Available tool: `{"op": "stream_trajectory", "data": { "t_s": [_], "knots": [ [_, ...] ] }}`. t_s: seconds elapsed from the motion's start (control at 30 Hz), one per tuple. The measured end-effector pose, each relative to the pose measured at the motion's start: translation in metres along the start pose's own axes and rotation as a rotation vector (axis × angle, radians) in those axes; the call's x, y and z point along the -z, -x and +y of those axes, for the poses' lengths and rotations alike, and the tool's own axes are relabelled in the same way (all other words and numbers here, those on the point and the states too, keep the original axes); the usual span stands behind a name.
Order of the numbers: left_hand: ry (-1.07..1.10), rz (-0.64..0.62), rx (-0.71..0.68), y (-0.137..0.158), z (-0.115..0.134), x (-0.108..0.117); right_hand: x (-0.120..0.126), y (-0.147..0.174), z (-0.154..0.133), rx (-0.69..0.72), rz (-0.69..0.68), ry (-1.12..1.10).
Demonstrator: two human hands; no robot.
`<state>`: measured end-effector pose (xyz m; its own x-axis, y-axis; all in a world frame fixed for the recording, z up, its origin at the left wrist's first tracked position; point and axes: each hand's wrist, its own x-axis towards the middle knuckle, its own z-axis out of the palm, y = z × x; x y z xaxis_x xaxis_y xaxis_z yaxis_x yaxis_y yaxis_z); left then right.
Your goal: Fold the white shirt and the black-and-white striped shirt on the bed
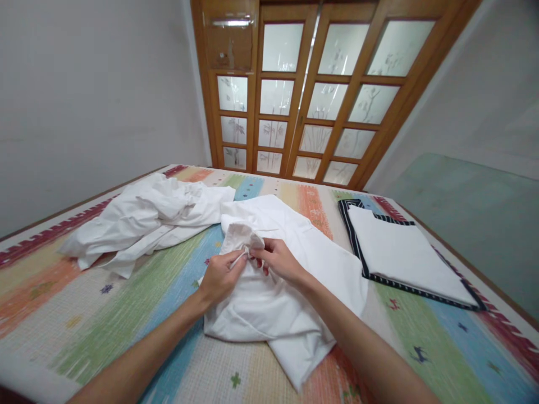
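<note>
A white shirt (320, 252) lies spread on the striped cover in front of me, its collar end raised slightly toward my hands. My left hand (223, 276) pinches the fabric near the collar from the left. From the right, my right hand (278, 259) grips the same collar area, thumb and fingertips close together. The fingertips of both hands nearly meet there, and the small detail between them is too fine to make out. One corner of the shirt points toward me below my hands.
A crumpled white garment (155, 210) lies to the left. On the right, a folded white cloth (404, 252) rests on a black-patterned cloth (356, 247). The colourful striped cover (138, 314) lies beneath everything. Wooden glass-paned doors (290, 101) stand beyond the far edge, with walls at both sides.
</note>
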<state>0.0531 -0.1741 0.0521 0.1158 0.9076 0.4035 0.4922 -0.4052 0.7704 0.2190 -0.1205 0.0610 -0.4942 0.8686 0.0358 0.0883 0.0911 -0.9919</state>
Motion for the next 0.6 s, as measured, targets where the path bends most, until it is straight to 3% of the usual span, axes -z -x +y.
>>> {"op": "stream_trajectory", "data": {
  "t_s": [0.2,0.43,0.6],
  "knots": [
    [-0.014,0.012,-0.005,-0.001,0.001,0.001,0.0,0.0,0.006,0.068,0.03,0.102],
    [-0.056,0.112,0.018,0.0,-0.007,-0.003,-0.003,0.004,0.0,0.162,0.105,0.277],
    [-0.097,0.156,-0.076,0.0,-0.011,-0.004,-0.009,0.006,-0.001,0.233,0.174,0.365]
  ]
}}
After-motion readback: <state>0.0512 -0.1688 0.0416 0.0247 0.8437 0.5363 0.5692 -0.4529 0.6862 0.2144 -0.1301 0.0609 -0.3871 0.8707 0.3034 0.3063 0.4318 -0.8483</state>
